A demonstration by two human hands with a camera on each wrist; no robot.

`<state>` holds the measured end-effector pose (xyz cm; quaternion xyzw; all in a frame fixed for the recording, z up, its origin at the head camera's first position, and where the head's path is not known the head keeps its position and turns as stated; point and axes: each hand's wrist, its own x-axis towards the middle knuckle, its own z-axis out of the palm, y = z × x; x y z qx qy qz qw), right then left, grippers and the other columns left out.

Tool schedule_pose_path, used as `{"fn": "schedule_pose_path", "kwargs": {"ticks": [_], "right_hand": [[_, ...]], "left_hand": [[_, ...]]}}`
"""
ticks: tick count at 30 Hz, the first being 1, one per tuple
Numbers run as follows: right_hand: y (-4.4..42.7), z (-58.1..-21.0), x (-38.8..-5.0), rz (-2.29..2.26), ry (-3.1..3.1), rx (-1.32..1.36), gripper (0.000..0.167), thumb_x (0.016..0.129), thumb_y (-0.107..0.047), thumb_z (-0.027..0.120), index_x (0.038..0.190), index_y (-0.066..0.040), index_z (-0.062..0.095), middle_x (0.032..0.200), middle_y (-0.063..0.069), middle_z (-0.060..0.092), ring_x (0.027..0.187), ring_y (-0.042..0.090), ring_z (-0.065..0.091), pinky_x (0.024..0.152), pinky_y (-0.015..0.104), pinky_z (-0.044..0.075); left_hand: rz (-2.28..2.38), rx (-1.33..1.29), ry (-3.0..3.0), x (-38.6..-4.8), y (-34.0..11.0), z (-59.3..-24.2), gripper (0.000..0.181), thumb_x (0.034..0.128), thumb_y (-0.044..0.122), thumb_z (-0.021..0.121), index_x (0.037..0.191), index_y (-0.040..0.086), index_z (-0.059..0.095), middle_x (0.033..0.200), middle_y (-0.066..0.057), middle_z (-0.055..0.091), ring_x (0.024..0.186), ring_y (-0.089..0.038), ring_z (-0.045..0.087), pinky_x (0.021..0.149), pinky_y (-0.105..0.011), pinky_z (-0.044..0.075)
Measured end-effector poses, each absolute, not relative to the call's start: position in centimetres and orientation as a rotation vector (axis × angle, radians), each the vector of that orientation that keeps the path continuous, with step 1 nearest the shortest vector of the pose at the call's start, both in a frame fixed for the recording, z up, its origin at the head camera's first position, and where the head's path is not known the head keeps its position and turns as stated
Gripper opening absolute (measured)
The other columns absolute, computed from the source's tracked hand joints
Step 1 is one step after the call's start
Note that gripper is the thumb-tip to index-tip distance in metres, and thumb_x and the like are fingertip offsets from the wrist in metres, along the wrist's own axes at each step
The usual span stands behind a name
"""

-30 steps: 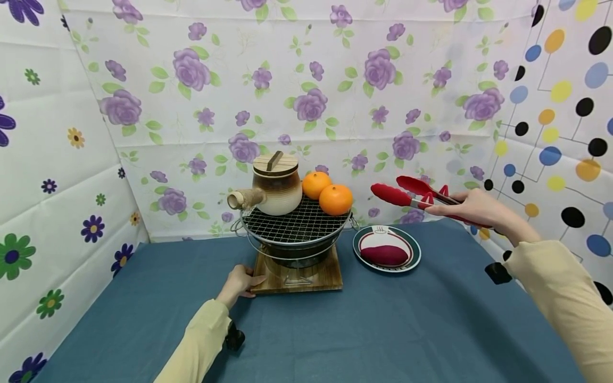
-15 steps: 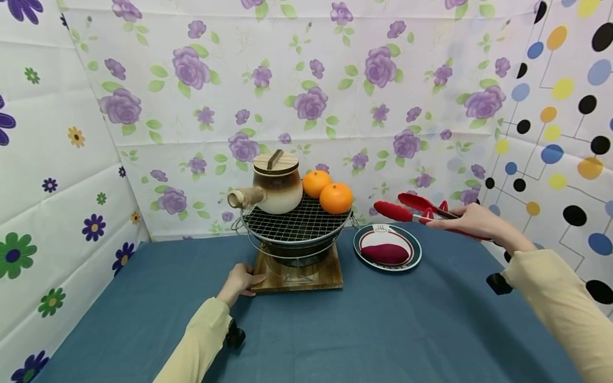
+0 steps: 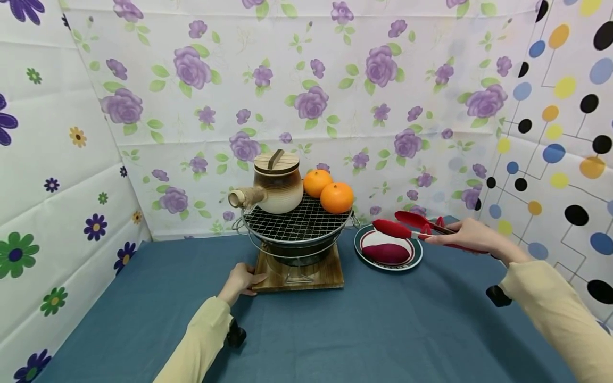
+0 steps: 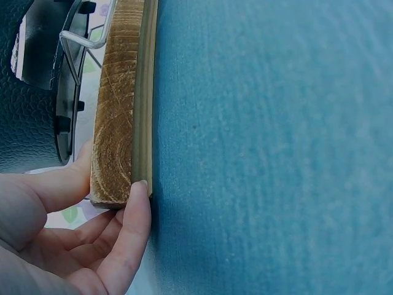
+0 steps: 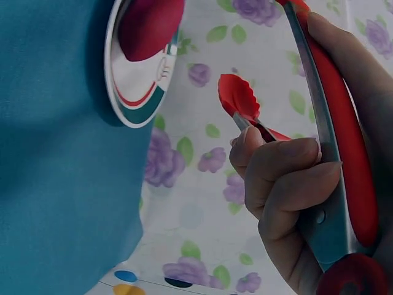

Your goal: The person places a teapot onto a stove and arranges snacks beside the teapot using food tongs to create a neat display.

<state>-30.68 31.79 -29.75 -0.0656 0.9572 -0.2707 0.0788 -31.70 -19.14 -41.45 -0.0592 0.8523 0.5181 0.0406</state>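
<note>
My left hand [image 3: 241,281] pinches the front left corner of a wooden board [image 4: 116,117], thumb on top and fingers at its edge. On that board stands a small round grill [image 3: 301,234] with a black wire mesh. My right hand [image 3: 471,236] grips red-tipped metal tongs [image 3: 395,229], their arms spread with nothing between them. The tips hover over the far part of a green-rimmed plate [image 3: 414,260]. A purple sweet potato [image 3: 385,254] lies on the plate. In the right wrist view, my fingers [image 5: 295,184] curl round the tongs' handles.
On the mesh stand a brown and cream clay pot [image 3: 280,191] with a wooden lid and a side handle, and two oranges [image 3: 337,198]. A blue cloth [image 3: 306,340] covers the table. Patterned fabric walls [image 3: 268,80] close in the back and sides.
My right hand has lowered the tongs from above the plate's far right side to just over the plate. My left hand stays on the board.
</note>
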Motion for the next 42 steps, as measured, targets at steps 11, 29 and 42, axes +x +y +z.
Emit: {"fn": "schedule_pose_path", "kwargs": {"ticks": [11,29,42], "right_hand": [[32.5,-32.2,-31.1,-0.761,2.864,-0.232,0.077,0.078,-0.055,0.061,0.123,0.006,0.052,0.054,-0.003,0.036,0.054,0.016,0.039,0.045,0.027,0.03],[32.3,-33.9,-30.4,-0.796,2.843,-0.266,0.069,0.077,-0.051,0.065,0.118,0.005,0.057,0.049,-0.003,0.029,0.045,0.013,0.025,0.043,0.027,0.023],[32.4,-35.0,-30.7,-0.796,2.854,-0.296,0.074,0.076,-0.05,0.066,0.119,0.01,0.054,0.051,-0.002,0.029,0.05,0.015,0.03,0.044,0.027,0.024]], "left_hand": [[1.585,-0.184,2.614,-31.7,-19.1,-41.4,0.042,0.0838,0.007,0.066,0.112,-0.018,0.046,0.071,-0.012,0.048,0.053,-0.017,0.051,0.051,-0.034,0.054],[1.594,-0.194,2.613,-31.7,-19.0,-41.5,0.039,0.0836,0.005,0.066,0.11,-0.018,0.049,0.079,-0.018,0.05,0.058,-0.021,0.053,0.053,-0.034,0.054],[1.59,-0.172,2.619,-31.7,-19.0,-41.6,0.036,0.0842,0.006,0.065,0.107,-0.018,0.051,0.073,-0.015,0.048,0.052,-0.019,0.049,0.053,-0.034,0.054]]}}
